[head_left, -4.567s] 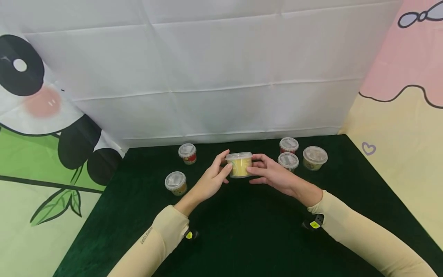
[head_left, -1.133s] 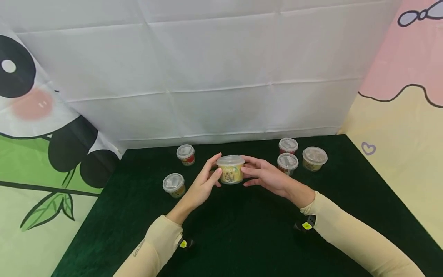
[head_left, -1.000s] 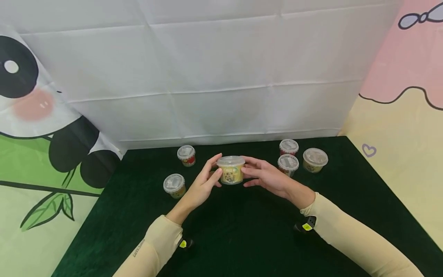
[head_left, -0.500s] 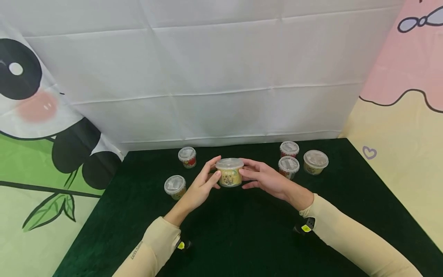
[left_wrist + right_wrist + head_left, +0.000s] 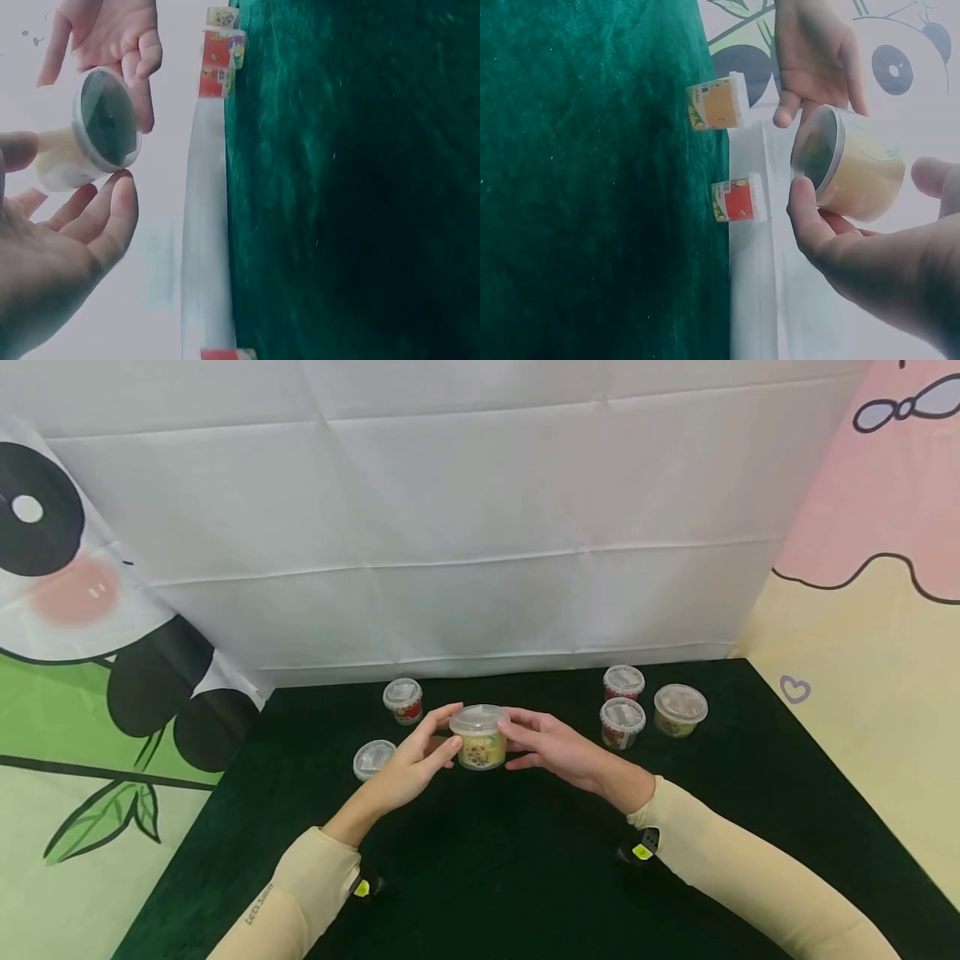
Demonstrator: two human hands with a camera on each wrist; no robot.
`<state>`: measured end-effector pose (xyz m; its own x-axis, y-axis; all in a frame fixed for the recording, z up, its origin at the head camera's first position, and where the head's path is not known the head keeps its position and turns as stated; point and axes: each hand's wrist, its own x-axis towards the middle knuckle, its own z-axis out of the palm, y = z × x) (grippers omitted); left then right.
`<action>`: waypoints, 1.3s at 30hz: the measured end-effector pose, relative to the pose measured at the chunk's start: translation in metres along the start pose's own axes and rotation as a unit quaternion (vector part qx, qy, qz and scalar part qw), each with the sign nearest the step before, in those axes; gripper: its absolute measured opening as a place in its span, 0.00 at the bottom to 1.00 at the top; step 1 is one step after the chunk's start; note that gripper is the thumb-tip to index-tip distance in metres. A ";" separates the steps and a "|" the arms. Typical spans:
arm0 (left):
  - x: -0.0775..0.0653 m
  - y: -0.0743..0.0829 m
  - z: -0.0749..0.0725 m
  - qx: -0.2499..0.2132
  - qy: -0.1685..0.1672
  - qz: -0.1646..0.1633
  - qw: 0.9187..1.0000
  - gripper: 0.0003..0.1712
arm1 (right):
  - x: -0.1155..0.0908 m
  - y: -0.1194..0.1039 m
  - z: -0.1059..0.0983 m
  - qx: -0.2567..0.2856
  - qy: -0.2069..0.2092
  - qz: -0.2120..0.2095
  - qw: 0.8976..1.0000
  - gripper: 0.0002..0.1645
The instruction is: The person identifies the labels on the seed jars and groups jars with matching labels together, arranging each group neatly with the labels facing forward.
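A round clear plastic tub (image 5: 482, 748) with a yellow printed label and a clear lid (image 5: 480, 718) is held upright above the green cloth, between both hands. My left hand (image 5: 405, 770) holds its left side, thumb towards the front and fingers behind. On the opposite side, my right hand (image 5: 557, 752) holds it with the thumb near the lid's front edge and fingers around the back. The left wrist view shows the left fingertips at the lid's rim. In the right wrist view the tub (image 5: 862, 176) has its yellow side towards the right palm.
Left of the hands stand a red-labelled tub (image 5: 403, 702) and another lidded tub (image 5: 372, 760), partly covered by the left hand. At the right are two smaller tubs (image 5: 622, 724) and a wider one (image 5: 680, 711). A white cloth wall (image 5: 465, 610) rises behind the green table (image 5: 510, 877).
Since the earliest frame, the tub has turned so its printed picture faces me. Both hands have brought it left and slightly lower in view, most recently further left.
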<state>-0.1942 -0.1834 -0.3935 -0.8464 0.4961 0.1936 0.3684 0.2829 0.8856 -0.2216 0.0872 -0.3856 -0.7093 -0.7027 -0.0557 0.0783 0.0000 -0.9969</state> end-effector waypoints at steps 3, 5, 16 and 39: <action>-0.004 0.003 -0.007 0.008 -0.011 -0.011 1.000 0.31 | 0.004 0.000 0.004 -0.002 -0.005 0.001 1.000 0.37; -0.006 0.004 -0.011 0.015 -0.020 -0.017 1.000 0.31 | 0.007 0.000 0.007 -0.008 -0.005 0.000 1.000 0.37; -0.024 0.005 -0.031 0.136 -0.046 -0.046 0.989 0.39 | 0.026 0.012 0.026 -0.038 0.008 0.007 0.999 0.38; -0.029 -0.017 -0.022 0.301 -0.019 -0.076 0.950 0.39 | 0.062 0.046 0.051 0.001 0.034 0.061 0.998 0.43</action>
<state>-0.1846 -0.2207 -0.4042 -0.8974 0.4374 0.0576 0.4056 0.7664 0.4981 -0.2266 0.0072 -0.4323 -0.7406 -0.6474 -0.1798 0.1685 0.0801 -0.9824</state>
